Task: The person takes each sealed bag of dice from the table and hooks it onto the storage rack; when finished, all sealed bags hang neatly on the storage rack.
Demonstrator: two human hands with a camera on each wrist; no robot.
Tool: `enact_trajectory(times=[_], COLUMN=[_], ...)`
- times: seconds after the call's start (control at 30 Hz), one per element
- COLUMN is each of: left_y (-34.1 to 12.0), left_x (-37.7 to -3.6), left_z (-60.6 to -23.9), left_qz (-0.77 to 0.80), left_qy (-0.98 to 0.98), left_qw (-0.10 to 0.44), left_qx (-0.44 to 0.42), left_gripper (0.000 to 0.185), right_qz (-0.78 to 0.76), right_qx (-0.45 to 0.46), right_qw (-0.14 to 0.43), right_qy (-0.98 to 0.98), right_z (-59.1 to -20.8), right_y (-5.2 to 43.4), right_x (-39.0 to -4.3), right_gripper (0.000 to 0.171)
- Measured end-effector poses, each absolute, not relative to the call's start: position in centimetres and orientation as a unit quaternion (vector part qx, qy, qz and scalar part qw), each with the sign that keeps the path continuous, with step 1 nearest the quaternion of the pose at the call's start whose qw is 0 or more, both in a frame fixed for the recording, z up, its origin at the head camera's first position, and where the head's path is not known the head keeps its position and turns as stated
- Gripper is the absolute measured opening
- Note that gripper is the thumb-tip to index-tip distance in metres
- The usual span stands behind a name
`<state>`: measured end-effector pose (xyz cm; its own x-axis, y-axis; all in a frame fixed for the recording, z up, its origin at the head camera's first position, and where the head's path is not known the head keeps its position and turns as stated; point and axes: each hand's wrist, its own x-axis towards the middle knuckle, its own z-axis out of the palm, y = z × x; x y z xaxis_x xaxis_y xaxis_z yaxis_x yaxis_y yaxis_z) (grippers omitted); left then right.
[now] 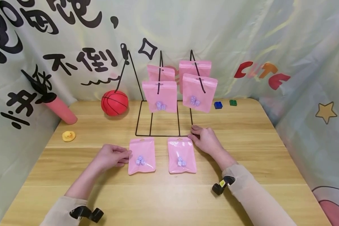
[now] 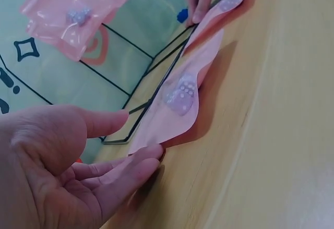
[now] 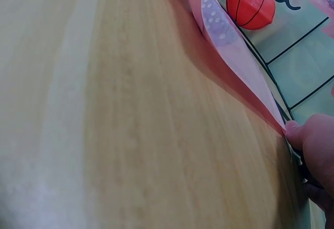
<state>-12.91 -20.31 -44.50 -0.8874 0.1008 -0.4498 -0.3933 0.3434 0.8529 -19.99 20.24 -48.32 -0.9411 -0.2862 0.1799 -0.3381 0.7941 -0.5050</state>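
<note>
Left hand (image 1: 113, 156) lies loose on the table (image 1: 243, 150), fingers relaxed, tips just touching the left edge of the left pink bag (image 1: 142, 156), not really gripping it. Right hand (image 1: 204, 139) is at the top right corner of the right pink bag (image 1: 182, 155), fingertips pinching that corner right by the wire rack (image 1: 158, 125). Both bags lie flat side by side with little dice inside. More pink bags (image 1: 199, 92) hang on the rack; a red ball (image 1: 114, 102) sits off to the left.
</note>
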Motion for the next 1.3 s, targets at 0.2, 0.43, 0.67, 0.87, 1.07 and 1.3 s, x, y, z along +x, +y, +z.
enact_trajectory(times=[0.2, 0.43, 0.67, 0.87, 1.07, 1.3], left_y=[-19.8, -19.1, -18.7, -18.6, -18.7, -19.0], left_x=[-13.1, -13.1, -13.0, -13.0, -12.8, -12.3], left_z=[-45.0, -45.4, -45.5, -45.3, -44.5, -43.2], left_qz=[0.571, 0.568, 0.568, 0.587, 0.555, 0.533], left_qy=[0.783, 0.788, 0.797, 0.788, 0.827, 0.841], left_qw=[0.223, 0.216, 0.196, 0.178, 0.086, -0.022], left_qx=[-0.104, -0.098, -0.067, -0.05, 0.021, 0.087], left_gripper=[0.045, 0.045, 0.027, 0.018, 0.009, 0.002], right_qz=[0.282, 0.291, 0.293, 0.292, 0.29, 0.285], right_qx=[0.165, 0.17, 0.173, 0.169, 0.162, 0.171], right_qw=[0.048, 0.051, 0.058, 0.055, 0.051, 0.058], right_qy=[-0.944, -0.94, -0.939, -0.94, -0.942, -0.941], right_z=[-48.4, -48.5, -48.4, -48.4, -48.3, -48.3], right_y=[20.3, 20.2, 20.1, 20.1, 20.2, 20.2], right_x=[-19.8, -19.6, -19.7, -19.7, -19.7, -19.7], right_gripper=[0.039, 0.039, 0.038, 0.039, 0.039, 0.039])
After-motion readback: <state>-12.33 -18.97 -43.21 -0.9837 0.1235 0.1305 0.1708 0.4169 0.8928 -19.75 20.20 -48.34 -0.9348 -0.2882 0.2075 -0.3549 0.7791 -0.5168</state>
